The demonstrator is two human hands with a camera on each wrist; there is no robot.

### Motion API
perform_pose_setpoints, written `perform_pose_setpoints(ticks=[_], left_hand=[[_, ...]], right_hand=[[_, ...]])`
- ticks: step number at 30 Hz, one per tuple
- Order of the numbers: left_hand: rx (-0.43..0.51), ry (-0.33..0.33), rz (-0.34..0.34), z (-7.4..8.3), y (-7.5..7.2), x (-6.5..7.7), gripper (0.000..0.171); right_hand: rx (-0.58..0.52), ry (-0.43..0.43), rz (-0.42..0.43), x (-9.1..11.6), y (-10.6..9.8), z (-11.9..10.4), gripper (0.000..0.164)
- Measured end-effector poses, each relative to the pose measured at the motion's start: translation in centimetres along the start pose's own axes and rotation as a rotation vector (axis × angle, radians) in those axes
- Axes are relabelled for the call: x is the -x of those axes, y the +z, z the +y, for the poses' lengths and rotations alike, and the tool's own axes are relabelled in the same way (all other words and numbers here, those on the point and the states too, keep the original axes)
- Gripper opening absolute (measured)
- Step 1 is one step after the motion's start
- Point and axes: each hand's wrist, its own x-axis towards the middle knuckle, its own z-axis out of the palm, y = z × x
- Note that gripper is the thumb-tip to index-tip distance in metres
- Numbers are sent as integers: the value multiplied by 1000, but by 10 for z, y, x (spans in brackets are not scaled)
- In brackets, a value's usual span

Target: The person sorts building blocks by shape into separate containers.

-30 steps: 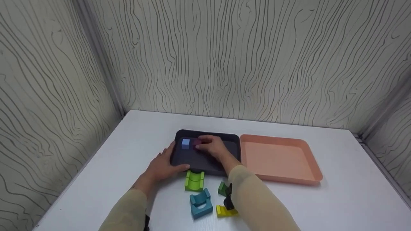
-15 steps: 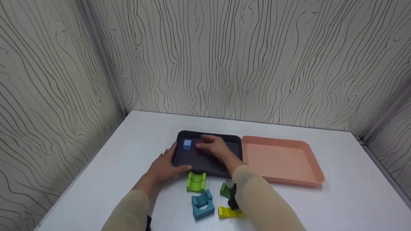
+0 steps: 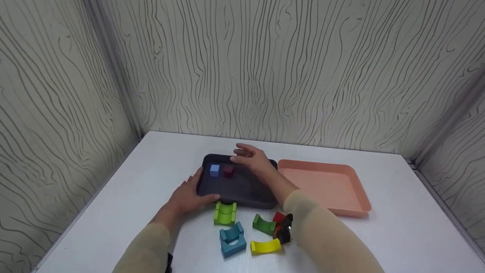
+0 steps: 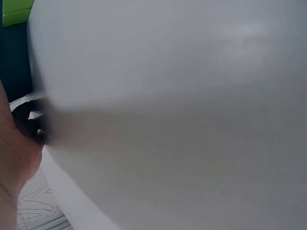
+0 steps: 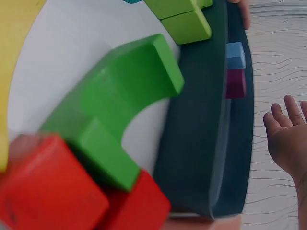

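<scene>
My left hand (image 3: 189, 194) rests at the near left corner of a black tray (image 3: 242, 197), fingers along its left side and thumb at the front rim. In the left wrist view only part of this hand (image 4: 19, 153) shows. Inside the tray a light blue cube (image 3: 214, 170) and a maroon cube (image 3: 228, 171) sit side by side near the back left. My right hand (image 3: 254, 160) hovers over the tray's back edge, right of the cubes, fingers loosely spread and holding nothing. The right wrist view also shows this hand (image 5: 288, 139) apart from the maroon cube (image 5: 235, 84).
A pink tray (image 3: 324, 189) adjoins the black one on the right. In front lie light green (image 3: 225, 214), teal (image 3: 233, 242), dark green (image 3: 264, 225) and yellow (image 3: 265, 247) curved blocks. Red blocks (image 3: 279, 217) are partly hidden by the right wrist camera. Patterned walls (image 3: 242, 76) enclose the table.
My right hand has let go of the maroon cube and lifted up and back, leaving it beside the blue cube. The left hand stays at the tray's corner.
</scene>
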Motion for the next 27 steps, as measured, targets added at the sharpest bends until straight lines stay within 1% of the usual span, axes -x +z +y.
perform_pose_setpoints(ticks=[6,11,15,20,27], left_hand=[[-6,-22,6,-7,-5,-4,121],[-5,-18,5,-13,-9,-7,122],[-7,1,9,-16,-12,-9,123],[-1,14,12,-18,-13,-11,124],[1,0,13,-19,-15,-12,122]], right_hand=[[19,-51,-37,8,-13,-20,68],[-25,-68,-68,19,-25,-35,69],[-60,-85,-92,29,-33,-44,71],[-71,-103,-105,39,-42,-53,71],[-64,-131,-140,56,-54,-61,72]])
